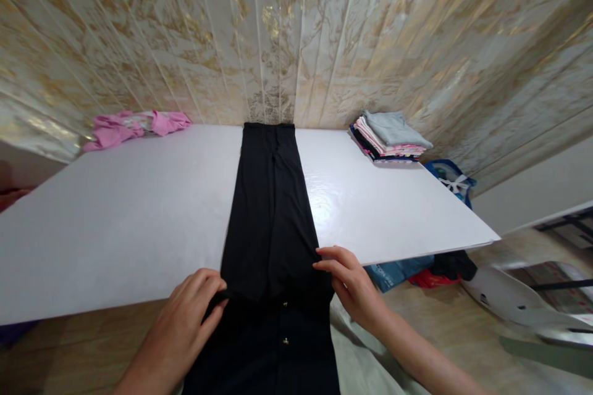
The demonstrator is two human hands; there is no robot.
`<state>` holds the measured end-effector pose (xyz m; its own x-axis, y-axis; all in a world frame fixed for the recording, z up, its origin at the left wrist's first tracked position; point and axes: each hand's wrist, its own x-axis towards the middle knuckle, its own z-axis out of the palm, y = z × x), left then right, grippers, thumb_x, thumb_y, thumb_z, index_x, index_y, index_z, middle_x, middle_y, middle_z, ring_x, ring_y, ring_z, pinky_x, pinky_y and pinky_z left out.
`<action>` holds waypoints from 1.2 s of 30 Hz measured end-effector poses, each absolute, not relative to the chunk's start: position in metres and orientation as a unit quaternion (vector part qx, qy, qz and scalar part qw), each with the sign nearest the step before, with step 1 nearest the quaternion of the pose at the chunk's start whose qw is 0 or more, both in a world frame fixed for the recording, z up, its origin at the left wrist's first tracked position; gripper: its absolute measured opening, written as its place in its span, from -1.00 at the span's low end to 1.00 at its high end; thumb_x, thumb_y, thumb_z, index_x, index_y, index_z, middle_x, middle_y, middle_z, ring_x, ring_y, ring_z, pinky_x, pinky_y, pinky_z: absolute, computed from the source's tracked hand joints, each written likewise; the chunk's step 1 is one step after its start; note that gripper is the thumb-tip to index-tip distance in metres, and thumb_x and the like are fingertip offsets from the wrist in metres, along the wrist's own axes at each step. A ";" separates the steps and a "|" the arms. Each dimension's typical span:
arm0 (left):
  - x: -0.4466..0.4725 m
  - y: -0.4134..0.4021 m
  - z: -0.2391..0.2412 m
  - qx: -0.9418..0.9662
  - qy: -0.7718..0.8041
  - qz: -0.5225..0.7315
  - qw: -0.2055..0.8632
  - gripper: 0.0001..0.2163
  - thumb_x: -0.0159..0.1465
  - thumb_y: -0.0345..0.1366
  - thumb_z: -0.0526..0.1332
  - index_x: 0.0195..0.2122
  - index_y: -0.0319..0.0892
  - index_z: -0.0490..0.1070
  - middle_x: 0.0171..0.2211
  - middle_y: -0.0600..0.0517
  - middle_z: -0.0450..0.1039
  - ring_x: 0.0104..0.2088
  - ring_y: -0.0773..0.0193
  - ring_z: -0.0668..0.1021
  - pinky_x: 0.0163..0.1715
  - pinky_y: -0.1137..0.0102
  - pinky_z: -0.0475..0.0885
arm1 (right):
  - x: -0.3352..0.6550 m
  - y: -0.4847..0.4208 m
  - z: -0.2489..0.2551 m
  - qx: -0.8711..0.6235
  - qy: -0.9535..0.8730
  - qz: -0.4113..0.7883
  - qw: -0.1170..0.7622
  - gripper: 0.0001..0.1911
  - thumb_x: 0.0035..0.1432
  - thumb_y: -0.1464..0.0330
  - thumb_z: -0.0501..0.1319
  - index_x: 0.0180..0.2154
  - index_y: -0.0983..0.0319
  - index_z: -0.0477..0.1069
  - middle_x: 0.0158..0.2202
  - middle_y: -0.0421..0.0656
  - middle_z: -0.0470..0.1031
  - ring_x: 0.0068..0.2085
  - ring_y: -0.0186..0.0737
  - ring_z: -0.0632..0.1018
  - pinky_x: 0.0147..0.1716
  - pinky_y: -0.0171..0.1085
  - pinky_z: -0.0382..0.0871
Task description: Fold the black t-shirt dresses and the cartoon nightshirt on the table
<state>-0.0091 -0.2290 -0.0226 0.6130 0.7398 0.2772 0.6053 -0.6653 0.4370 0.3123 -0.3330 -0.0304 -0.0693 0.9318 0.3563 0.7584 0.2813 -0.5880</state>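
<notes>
Left hand (pixel 183 311) and right hand (pixel 352 281) both pinching sides of the black garment (pixel 252 210) near the bench (pixel 157 216) edge, probably just so it lies flat.

The scene is moderately bright, and soft light washes the white bench (pixel 139 216), leaving a pale glare patch just off centre toward 4 o'clock. Gold glints streak the patterned wall covering (pixel 259 43) at 12 o'clock. The black garment (pixel 271 216) loses detail toward 6 o'clock. Wide-angle stretching and softness affect the edges; the 2 o'clock corner darkens.
</notes>
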 end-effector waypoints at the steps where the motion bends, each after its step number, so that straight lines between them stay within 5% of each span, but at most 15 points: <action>1: -0.008 -0.230 -0.020 0.885 0.381 0.225 0.147 -0.88 0.28 -0.17 0.06 -0.31 -0.01 0.34 -0.31 0.02 0.46 -0.29 0.16 0.53 -0.28 0.33 0.46 | 0.310 -0.334 -0.028 -0.586 -0.715 0.130 0.358 -0.47 0.11 0.63 -0.02 -0.01 0.05 0.40 0.10 -0.08 0.38 0.11 -0.11 0.42 0.05 -0.05 0.39; 5: -0.007 -0.233 -0.012 0.871 0.415 0.228 0.131 -0.88 0.24 -0.16 0.09 -0.41 -0.02 0.27 -0.47 0.08 0.42 -0.45 0.19 0.52 -0.43 0.35 0.42 | 0.303 -0.347 -0.022 -0.590 -0.679 0.166 0.404 -0.55 0.22 0.57 -0.03 0.00 0.05 0.39 -0.04 -0.07 0.44 -0.03 -0.16 0.50 -0.11 -0.19 0.46; 11: -0.002 -0.240 -0.005 0.852 0.447 0.232 0.145 -0.96 0.18 -0.28 0.07 -0.42 -0.03 0.21 -0.55 0.15 0.36 -0.58 0.28 0.48 -0.57 0.43 0.36 | 0.295 -0.366 -0.036 -0.652 -0.550 0.274 0.446 -0.85 0.28 0.36 0.07 -0.25 0.13 0.42 -0.32 -0.15 0.47 -0.27 -0.20 0.50 -0.25 -0.27 0.40; 18: -0.002 -0.248 -0.003 0.889 0.394 0.195 0.130 -0.94 0.25 -0.34 0.05 -0.30 -0.07 0.28 -0.44 0.11 0.39 -0.53 0.31 0.51 -0.53 0.46 0.43 | 0.288 -0.357 -0.052 -0.618 -0.407 0.446 0.503 -0.75 0.21 0.14 0.19 -0.31 0.19 0.41 -0.36 -0.22 0.38 -0.28 -0.25 0.41 -0.25 -0.32 0.32; 23: 0.005 -0.245 -0.012 0.916 0.342 0.208 0.000 -0.65 0.27 -0.38 0.11 0.09 -0.08 0.28 0.00 -0.10 0.40 0.00 0.05 0.49 -0.01 0.13 0.42 | 0.290 -0.356 -0.042 -0.586 -0.398 0.523 0.474 -0.69 0.21 0.09 0.20 -0.33 0.22 0.38 -0.38 -0.20 0.42 -0.33 -0.24 0.50 -0.29 -0.28 0.38; 26: 0.022 -0.241 -0.018 0.933 0.293 0.209 -0.011 -0.58 0.23 -0.54 0.07 0.11 -0.08 0.28 0.08 -0.09 0.35 0.11 0.04 0.38 0.12 0.09 0.31 | 0.290 -0.356 -0.022 -0.606 -0.484 0.458 0.433 -0.76 0.29 0.17 0.13 -0.29 0.21 0.40 -0.44 -0.20 0.43 -0.44 -0.28 0.48 -0.42 -0.31 0.36; 29: 0.036 -0.238 -0.020 0.936 0.279 0.214 0.029 -0.65 0.20 -0.56 0.10 -0.02 -0.13 0.35 -0.02 -0.06 0.42 0.04 0.07 0.42 0.06 0.15 0.36 | 0.281 -0.348 -0.007 -0.593 -0.633 0.302 0.395 -0.83 0.31 0.35 0.10 -0.13 0.16 0.43 -0.30 -0.14 0.48 -0.29 -0.23 0.50 -0.29 -0.26 0.39; 33: 0.047 -0.237 -0.014 0.917 0.316 0.213 0.118 -0.80 0.17 -0.55 0.15 -0.24 -0.15 0.37 -0.19 -0.01 0.46 -0.13 0.15 0.48 -0.13 0.24 0.44 | 0.253 -0.322 -0.014 -0.543 -0.762 0.149 0.319 -0.64 0.11 0.46 0.26 -0.02 0.17 0.37 -0.03 -0.04 0.43 0.00 -0.03 0.43 -0.03 -0.05 0.35; 36: 0.050 -0.238 -0.010 0.893 0.347 0.242 0.151 -0.84 0.19 -0.54 0.15 -0.27 -0.15 0.37 -0.26 0.02 0.46 -0.21 0.19 0.49 -0.21 0.28 0.45 | 0.237 -0.304 -0.026 -0.555 -0.771 0.091 0.297 -0.61 -0.02 0.55 0.27 -0.10 0.22 0.35 -0.03 -0.01 0.43 0.01 0.04 0.40 -0.01 0.03 0.32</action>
<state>0.0498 -0.2383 -0.0096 0.6423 0.6932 0.3270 0.5467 -0.7133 0.4385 0.2366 -0.3043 -0.0264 -0.2066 0.9109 0.3573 0.8030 0.3665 -0.4700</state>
